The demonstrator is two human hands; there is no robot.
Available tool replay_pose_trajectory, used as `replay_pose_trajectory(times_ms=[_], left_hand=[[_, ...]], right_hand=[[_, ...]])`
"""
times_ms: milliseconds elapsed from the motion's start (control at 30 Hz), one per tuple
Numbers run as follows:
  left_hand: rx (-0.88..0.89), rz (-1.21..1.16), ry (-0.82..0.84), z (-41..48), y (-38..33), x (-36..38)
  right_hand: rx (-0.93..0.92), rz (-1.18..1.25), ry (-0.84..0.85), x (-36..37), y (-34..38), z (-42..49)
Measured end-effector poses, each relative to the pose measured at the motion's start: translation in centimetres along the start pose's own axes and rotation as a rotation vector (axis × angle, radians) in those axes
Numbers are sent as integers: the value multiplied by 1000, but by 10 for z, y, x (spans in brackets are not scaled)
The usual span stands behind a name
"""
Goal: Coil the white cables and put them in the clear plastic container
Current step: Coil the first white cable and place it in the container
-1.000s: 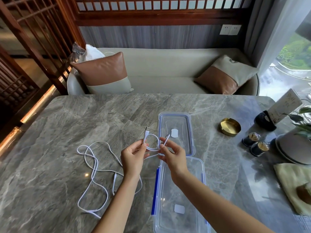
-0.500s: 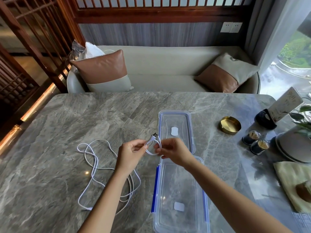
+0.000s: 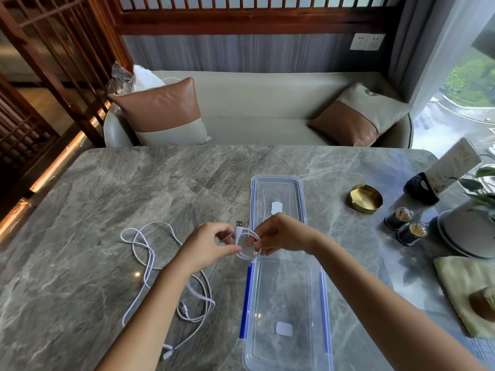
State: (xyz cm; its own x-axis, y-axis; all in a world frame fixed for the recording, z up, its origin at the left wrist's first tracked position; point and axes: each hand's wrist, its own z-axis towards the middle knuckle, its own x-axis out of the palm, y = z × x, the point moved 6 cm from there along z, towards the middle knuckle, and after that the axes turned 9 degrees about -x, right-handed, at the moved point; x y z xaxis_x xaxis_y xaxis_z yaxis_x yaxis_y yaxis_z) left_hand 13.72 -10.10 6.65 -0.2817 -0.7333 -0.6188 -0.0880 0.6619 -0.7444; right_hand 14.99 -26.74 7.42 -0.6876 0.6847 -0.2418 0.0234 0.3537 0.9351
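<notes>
A short white cable [image 3: 245,243] is wound into a small loop between my two hands, its USB plug sticking up. My left hand [image 3: 207,247] pinches the loop's left side and my right hand [image 3: 281,236] grips its right side, just above the far end of the clear plastic container [image 3: 316,352]. The container lies open on the table with blue clips along its sides. Its lid [image 3: 301,194] lies flat just beyond it. A longer white cable [image 3: 150,261] lies loose and tangled on the marble table to the left, partly under my left forearm.
A gold ashtray [image 3: 365,198], two small dark jars [image 3: 407,226], a card holder [image 3: 423,187], a potted plant's base [image 3: 466,232] and a pale cloth [image 3: 466,287] stand along the table's right side. A cushioned bench runs behind the far edge.
The hands have drawn together and wound the short cable from a wide loop into a tight small coil. The loose cable on the left has slid nearer to me.
</notes>
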Motion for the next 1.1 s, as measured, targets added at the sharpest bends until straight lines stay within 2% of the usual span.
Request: replay_pose_trajectory(times_ms=[133, 300, 533, 700, 833, 1000, 1100], left_hand=[[-28, -74, -156, -6, 2, 0], [-113, -317, -194, -13, 8, 7], [-407, -852, -72, -24, 23, 31], [-464, -1197, -45, -28, 21, 40], [-492, -1353, -50, -27, 20, 41], [-463, -1565, 72, -25, 12, 41], [-495, -1542, 23, -26, 13, 41]], right_hand=[[-7, 91, -30, -2, -1, 0], [-24, 203, -77, 0, -5, 2], [-47, 354, -118, 9, -10, 0], [-52, 481, -140, 17, -13, -1], [-59, 521, -174, 19, -11, 0], [-67, 572, -192, 18, -7, 3], [-66, 608, -175, 21, -6, 4]])
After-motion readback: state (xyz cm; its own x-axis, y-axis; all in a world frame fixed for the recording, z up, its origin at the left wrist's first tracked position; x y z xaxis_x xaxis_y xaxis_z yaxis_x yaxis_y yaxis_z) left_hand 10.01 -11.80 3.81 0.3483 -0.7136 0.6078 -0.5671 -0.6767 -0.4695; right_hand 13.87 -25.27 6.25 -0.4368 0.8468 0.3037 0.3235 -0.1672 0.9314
